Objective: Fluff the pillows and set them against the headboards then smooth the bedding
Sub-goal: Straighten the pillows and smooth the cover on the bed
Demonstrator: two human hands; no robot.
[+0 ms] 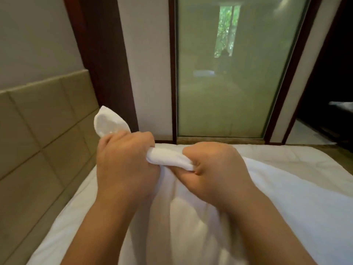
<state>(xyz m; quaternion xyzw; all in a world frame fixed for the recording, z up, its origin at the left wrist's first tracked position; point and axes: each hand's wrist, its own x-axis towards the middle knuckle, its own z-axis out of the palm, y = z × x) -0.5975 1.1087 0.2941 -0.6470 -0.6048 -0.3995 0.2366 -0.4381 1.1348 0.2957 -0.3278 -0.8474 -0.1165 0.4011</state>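
White pillow [191, 217] edge bunched in both fists.

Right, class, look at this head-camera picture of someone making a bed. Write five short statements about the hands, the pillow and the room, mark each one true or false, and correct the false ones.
1. Both hands grip the same white pillow. True.
2. The left hand rests flat and open on the mattress. False: it is closed in a fist around a bunched pillow edge.
3. The padded headboard lies to the person's left. True.
4. The pillow already leans against the headboard. False: it is held up between the hands, apart from the headboard.
5. The right hand is empty. False: it clutches the pillow fabric beside the left hand.
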